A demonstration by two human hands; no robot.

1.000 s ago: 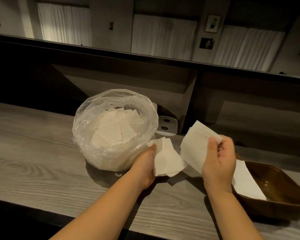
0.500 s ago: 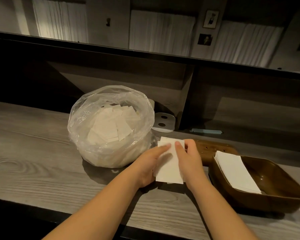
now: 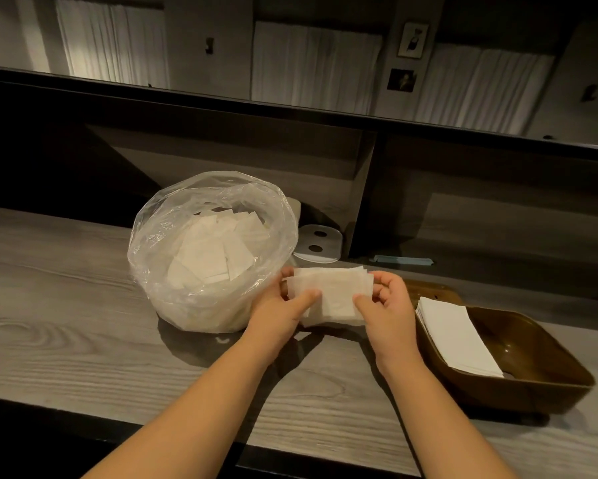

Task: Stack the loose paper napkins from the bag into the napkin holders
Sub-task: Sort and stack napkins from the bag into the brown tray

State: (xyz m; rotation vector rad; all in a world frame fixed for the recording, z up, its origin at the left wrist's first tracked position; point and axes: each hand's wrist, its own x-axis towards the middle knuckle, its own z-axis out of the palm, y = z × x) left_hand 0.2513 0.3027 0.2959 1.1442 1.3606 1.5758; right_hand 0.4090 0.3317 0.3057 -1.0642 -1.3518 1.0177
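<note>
A small stack of white paper napkins (image 3: pixel 332 292) is held between both hands just above the wooden counter. My left hand (image 3: pixel 283 309) grips its left end, thumb on top. My right hand (image 3: pixel 383 302) pinches its right end. To the left stands a clear plastic bag (image 3: pixel 173 236), open at the top, with several loose napkins inside. At the right lies a brown square napkin holder (image 3: pixel 539 368) with a neat pile of white napkins (image 3: pixel 456 337) along its left side.
The grey wooden counter (image 3: pixel 66 326) runs left to right, its dark front edge near me. Behind the bag sits a white lid with two holes (image 3: pixel 320 242). A second brown holder (image 3: pixel 432 292) peeks out behind my right hand. Shelf recesses rise at the back.
One second ago each hand held its own bunch of napkins apart. The hands came together, merged the napkins into one stack, and now hold it crosswise by its two ends.
</note>
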